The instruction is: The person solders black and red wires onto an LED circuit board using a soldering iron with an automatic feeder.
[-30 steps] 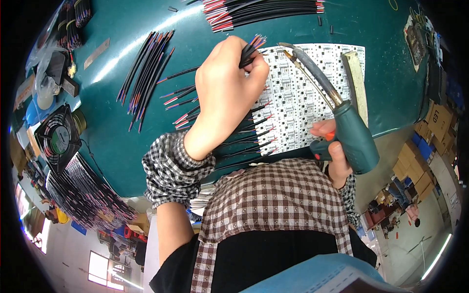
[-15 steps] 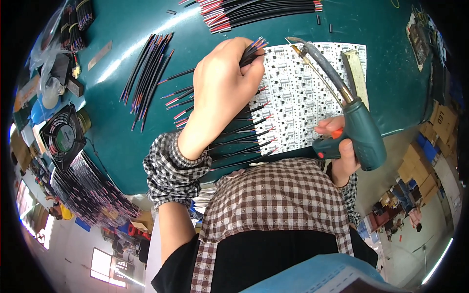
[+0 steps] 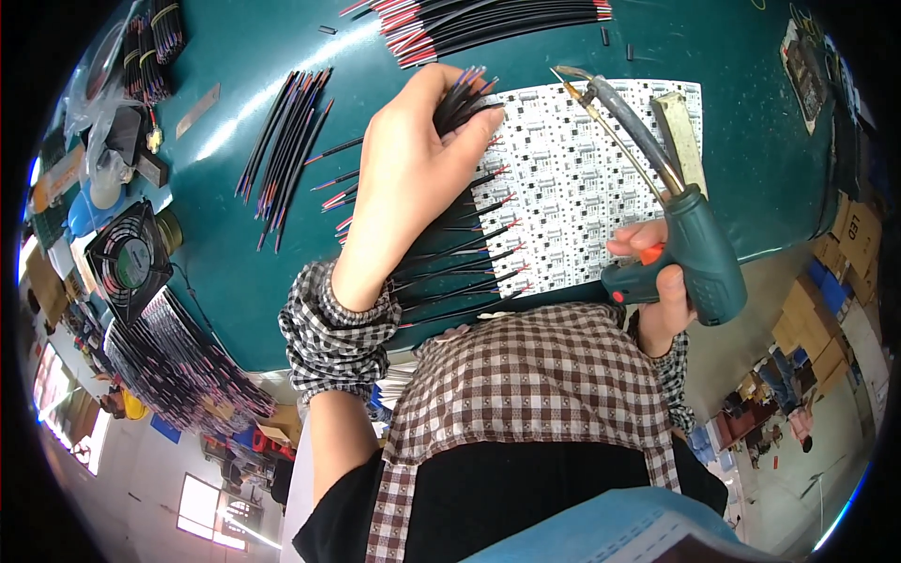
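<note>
My left hand (image 3: pixel 405 155) is closed round a small bundle of black-sleeved wires (image 3: pixel 462 101), their bared red and blue ends poking out past the fingers. Its thumb reaches over the left edge of a white circuit board panel (image 3: pixel 582 178) printed with rows of small black parts. Along that edge lie several black wires (image 3: pixel 460 270) in a row, their tips touching the panel. My right hand (image 3: pixel 662 281) grips a green soldering gun (image 3: pixel 704 253) by its handle, fingers near the orange trigger. The gun's metal tip and curved feed tube hang above the panel's far part.
A pale block (image 3: pixel 680 141) rests on the panel's right side. Loose black wires (image 3: pixel 284 150) lie left of my left hand, and a thick pile of red-and-white-ended wires (image 3: pixel 497 28) is at the back. A small black fan (image 3: pixel 127 258) stands at the left edge.
My left hand has drawn slightly to the left with the wire bundle, its thumb now more stretched out. The right hand and soldering gun stay nearly in place.
</note>
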`<action>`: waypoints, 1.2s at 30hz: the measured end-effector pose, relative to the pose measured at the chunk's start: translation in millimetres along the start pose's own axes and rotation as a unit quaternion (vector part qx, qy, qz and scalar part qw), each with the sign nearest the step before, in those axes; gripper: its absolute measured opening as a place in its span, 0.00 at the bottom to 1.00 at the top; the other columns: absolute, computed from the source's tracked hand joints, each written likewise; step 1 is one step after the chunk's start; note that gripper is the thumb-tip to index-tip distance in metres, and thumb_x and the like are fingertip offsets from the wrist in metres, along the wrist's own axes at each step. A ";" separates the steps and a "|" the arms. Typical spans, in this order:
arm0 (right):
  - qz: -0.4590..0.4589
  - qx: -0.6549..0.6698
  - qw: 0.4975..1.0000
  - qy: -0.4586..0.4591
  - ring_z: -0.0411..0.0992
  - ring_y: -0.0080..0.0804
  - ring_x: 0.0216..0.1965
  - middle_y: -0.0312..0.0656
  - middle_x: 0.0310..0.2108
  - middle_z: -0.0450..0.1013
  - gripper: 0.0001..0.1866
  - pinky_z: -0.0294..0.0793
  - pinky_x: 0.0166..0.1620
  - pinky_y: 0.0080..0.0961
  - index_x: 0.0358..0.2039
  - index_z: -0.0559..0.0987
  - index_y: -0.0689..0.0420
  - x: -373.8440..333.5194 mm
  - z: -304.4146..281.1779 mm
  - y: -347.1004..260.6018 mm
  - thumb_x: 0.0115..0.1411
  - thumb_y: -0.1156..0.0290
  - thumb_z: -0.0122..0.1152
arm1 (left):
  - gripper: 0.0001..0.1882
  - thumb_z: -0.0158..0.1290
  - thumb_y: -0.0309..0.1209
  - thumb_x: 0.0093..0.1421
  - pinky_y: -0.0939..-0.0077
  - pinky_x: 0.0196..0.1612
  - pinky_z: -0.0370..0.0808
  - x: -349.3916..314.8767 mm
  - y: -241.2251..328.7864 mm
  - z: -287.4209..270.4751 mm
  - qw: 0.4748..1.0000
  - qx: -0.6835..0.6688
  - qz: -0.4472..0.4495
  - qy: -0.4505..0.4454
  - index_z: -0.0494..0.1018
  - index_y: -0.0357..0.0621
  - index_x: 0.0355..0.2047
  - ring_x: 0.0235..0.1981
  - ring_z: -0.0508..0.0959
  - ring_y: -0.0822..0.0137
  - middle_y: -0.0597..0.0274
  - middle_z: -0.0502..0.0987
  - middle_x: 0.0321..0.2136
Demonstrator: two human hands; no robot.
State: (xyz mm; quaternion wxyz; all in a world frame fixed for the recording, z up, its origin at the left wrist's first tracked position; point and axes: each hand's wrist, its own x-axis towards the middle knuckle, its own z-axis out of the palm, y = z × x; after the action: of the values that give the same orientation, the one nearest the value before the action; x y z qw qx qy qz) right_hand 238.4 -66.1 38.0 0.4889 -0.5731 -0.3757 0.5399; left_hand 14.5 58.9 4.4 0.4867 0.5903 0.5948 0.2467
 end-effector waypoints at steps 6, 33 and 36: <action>-0.021 0.009 1.000 0.004 0.73 0.42 0.40 0.49 0.38 0.70 0.34 0.81 0.40 0.36 0.57 0.60 0.74 -0.8 -1.7 2.7 0.64 0.55 0.52 | 0.11 0.61 0.27 0.53 0.80 0.32 0.73 3.0 6.8 -2.0 0.990 0.125 0.058 0.007 0.75 0.37 0.36 0.28 0.77 0.73 0.61 0.79 0.30; 0.004 -0.026 0.999 -0.041 0.73 0.48 0.46 0.51 0.41 0.71 0.28 0.81 0.41 0.37 0.49 0.69 0.72 -7.8 0.3 0.2 0.61 0.56 0.56 | 0.09 0.59 0.25 0.46 0.64 0.28 0.72 -1.7 -6.8 22.2 0.981 0.062 0.086 0.162 0.69 0.36 0.22 0.22 0.75 0.54 0.53 0.75 0.22; 0.023 -0.046 0.997 -0.051 0.73 0.46 0.46 0.51 0.41 0.71 0.28 0.80 0.43 0.38 0.46 0.71 0.71 -8.7 3.0 -4.2 0.61 0.55 0.57 | 0.09 0.58 0.25 0.45 0.63 0.27 0.72 -0.4 -3.0 22.5 0.985 0.067 0.051 0.152 0.67 0.37 0.21 0.22 0.75 0.52 0.52 0.74 0.21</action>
State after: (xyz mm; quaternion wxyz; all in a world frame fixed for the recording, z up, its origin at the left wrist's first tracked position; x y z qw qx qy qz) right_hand 234.6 -72.9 44.4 0.4290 -0.5753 -0.4114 0.5619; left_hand 32.6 51.6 -7.2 0.3368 0.6069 0.6463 0.3172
